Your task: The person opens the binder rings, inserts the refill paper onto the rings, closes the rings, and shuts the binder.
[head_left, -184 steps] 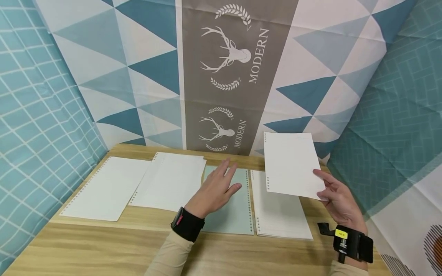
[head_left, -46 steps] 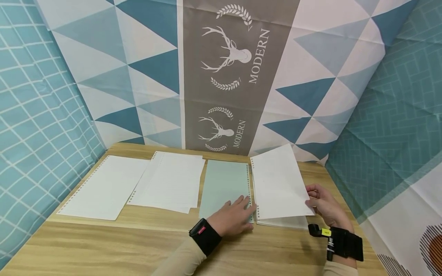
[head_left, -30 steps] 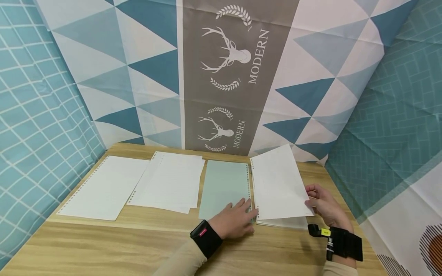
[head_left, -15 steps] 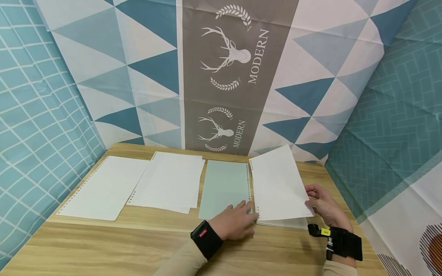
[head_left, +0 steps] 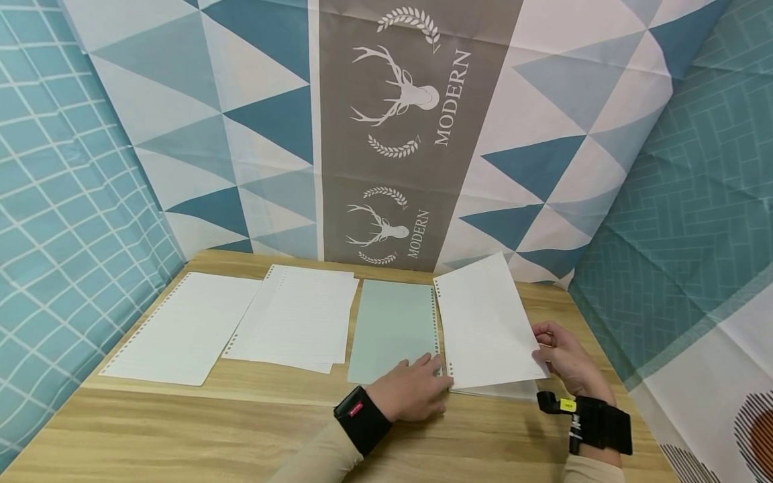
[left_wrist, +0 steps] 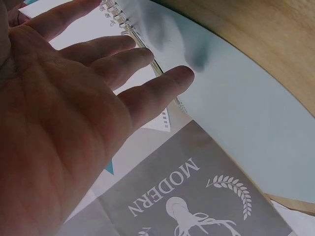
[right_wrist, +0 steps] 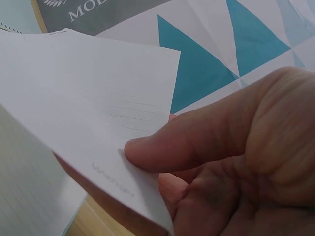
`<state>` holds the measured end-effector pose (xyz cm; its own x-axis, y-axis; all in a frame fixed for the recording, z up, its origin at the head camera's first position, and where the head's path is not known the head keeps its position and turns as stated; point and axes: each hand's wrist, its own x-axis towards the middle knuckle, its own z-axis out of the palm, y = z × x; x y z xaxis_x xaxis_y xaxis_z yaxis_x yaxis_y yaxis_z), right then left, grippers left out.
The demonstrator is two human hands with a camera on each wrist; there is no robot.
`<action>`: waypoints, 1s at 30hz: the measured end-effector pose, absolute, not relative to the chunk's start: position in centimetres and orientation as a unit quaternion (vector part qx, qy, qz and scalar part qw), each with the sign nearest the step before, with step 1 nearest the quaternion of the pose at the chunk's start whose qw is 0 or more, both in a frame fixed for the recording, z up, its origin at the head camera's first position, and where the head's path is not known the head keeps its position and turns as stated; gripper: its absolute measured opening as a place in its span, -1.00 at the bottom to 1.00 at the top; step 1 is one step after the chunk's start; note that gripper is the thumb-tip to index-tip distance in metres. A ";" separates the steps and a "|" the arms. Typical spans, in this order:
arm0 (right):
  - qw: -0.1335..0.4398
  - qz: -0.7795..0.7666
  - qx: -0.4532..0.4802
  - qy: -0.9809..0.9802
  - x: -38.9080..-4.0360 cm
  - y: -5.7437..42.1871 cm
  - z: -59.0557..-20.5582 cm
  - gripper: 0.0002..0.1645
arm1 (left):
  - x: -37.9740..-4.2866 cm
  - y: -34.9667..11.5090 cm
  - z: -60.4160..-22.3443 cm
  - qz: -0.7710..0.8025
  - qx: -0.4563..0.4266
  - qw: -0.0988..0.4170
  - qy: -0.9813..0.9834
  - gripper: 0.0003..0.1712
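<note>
A pale green loose-leaf notebook [head_left: 392, 329] lies opened out on the table, its ring spine [left_wrist: 129, 24] showing in the left wrist view. My right hand [head_left: 568, 359] pinches the lower right corner of a white punched sheet [head_left: 486, 322] between thumb and fingers. Faint ruled lines and small print show on this sheet [right_wrist: 123, 108] in the right wrist view. Its punched left edge lies along the spine, and the right side is raised over the pages below. My left hand [head_left: 410, 389] rests with extended fingers at the spine's lower end, thumb by the sheet's lower left corner.
Left of the notebook lie white punched sheets [head_left: 296, 318], slightly fanned. Another white punched sheet [head_left: 181, 329] is further left. The wooden table [head_left: 199, 429] meets a patterned cloth backdrop [head_left: 386, 134] behind, with cloth walls at both sides.
Earlier my right hand held the sheet higher; it has come down onto the notebook's right side. My left hand moved from above the cover to the spine. Lately the sheet shifted slightly left.
</note>
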<state>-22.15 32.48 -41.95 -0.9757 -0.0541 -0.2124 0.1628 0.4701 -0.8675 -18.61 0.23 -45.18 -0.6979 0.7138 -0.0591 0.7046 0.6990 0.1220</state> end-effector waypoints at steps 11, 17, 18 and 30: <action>0.105 -0.514 0.033 0.850 -22.2 32.8 -42.2 -0.48 | -18.6 0.3 -45.1 0.043 0.384 0.049 0.921 -0.46; 0.105 -0.520 0.028 0.847 -22.2 32.7 -42.0 -0.50 | -18.5 0.4 -45.3 0.047 0.374 0.050 0.925 -0.47; 0.106 -0.521 0.027 0.846 -22.2 32.7 -42.1 -0.51 | -18.5 0.4 -45.4 0.046 0.373 0.049 0.926 -0.47; 0.112 -0.527 0.039 0.842 -22.4 33.0 -42.6 -0.49 | -18.5 0.6 -45.6 0.042 0.368 0.049 0.928 -0.49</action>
